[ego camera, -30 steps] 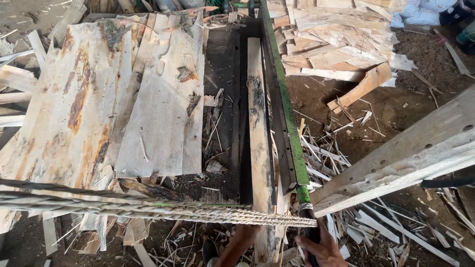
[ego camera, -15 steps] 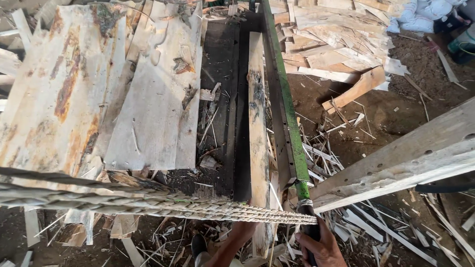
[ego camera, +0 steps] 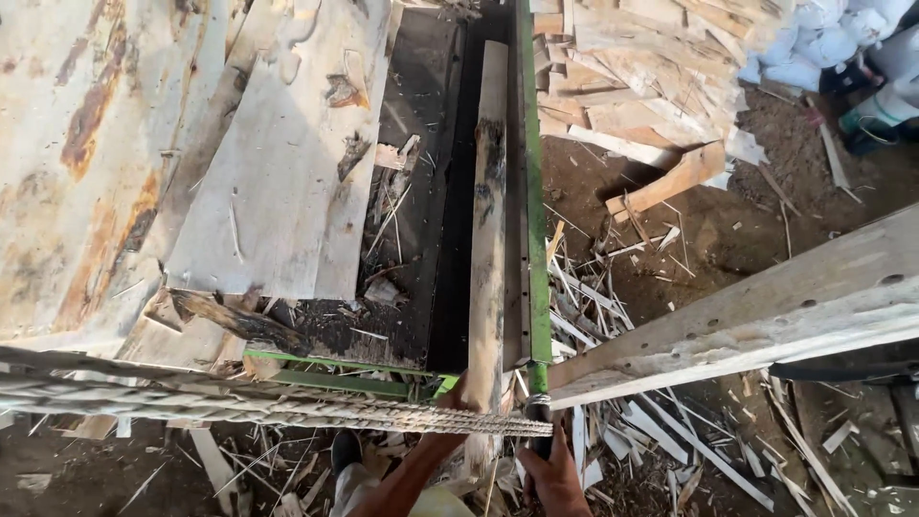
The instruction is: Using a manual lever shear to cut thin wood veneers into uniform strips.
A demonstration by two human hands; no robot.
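L hand (ego camera: pixel 458 394) reaches fwd, forearm stretched up from btm edge, fingers mostly hidden; R hand (ego camera: pixel 550 476) sits lower, fingers curled shut, knuckles up.

veneer sheets (ego camera: pixel 191 163) L | plank (ego camera: pixel 488 230) ctr, beside rail (ego camera: pixel 532 191) | offcut pile (ego camera: pixel 651 86) R

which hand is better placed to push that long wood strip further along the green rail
Probably the left hand: it already rests on the near end of the wood strip. The right hand is lower, beside the green rail, near the rope.
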